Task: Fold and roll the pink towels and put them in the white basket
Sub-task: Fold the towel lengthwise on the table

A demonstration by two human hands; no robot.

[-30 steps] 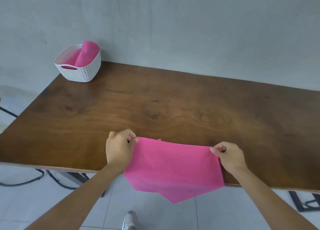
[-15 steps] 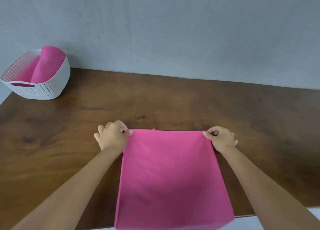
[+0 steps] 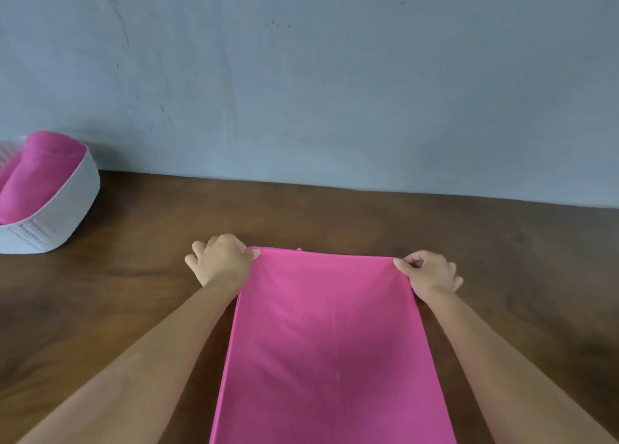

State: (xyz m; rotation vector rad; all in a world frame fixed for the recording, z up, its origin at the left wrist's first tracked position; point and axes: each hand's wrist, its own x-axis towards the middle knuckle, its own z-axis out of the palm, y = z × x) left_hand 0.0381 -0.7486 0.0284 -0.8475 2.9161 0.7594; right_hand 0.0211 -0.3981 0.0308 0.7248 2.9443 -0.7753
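Pink towel [image 3: 328, 343]: flat on brown table [image 3: 502, 259], centre to bottom edge of frame. Left hand [image 3: 222, 259] pinches its far left corner; right hand [image 3: 430, 273] pinches far right corner. White basket [image 3: 63, 209], far left, holds rolled towels [image 3: 37, 172]. Grey wall [image 3: 335, 75] behind.

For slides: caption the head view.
Left hand and right hand pinch far corners of the pink towel on a wooden table.

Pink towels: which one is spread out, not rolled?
The towel spread on the wooden table; the other towels sit rolled in the white basket.
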